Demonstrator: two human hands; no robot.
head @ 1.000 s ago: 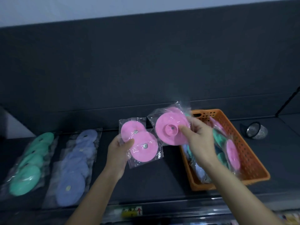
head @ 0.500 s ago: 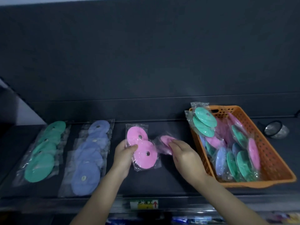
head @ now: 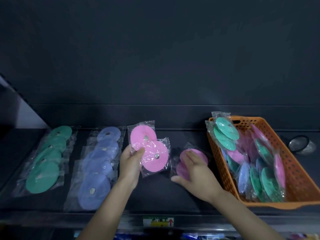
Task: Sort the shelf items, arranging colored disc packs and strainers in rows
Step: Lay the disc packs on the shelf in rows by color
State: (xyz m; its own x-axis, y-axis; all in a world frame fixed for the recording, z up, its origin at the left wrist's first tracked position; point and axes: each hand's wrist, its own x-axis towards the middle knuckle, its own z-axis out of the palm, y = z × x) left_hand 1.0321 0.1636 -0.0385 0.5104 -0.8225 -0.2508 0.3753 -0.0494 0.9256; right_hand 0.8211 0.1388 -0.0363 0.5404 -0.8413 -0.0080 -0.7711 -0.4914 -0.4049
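Left hand (head: 131,163) pinches a pink 2-disc pack (head: 149,149) above the shelf (head: 155,193); right hand (head: 195,170), fingers straight, presses another pink pack (head: 199,155) flat beside the orange basket (head: 294,153); strainer (head: 302,144) right of basket.

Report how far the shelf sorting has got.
Done: green row and blue row laid out. In hand: left hand grips one pink pack; right hand presses a second pink pack onto the shelf. Left: mixed packs in the orange basket, and a strainer beside it.
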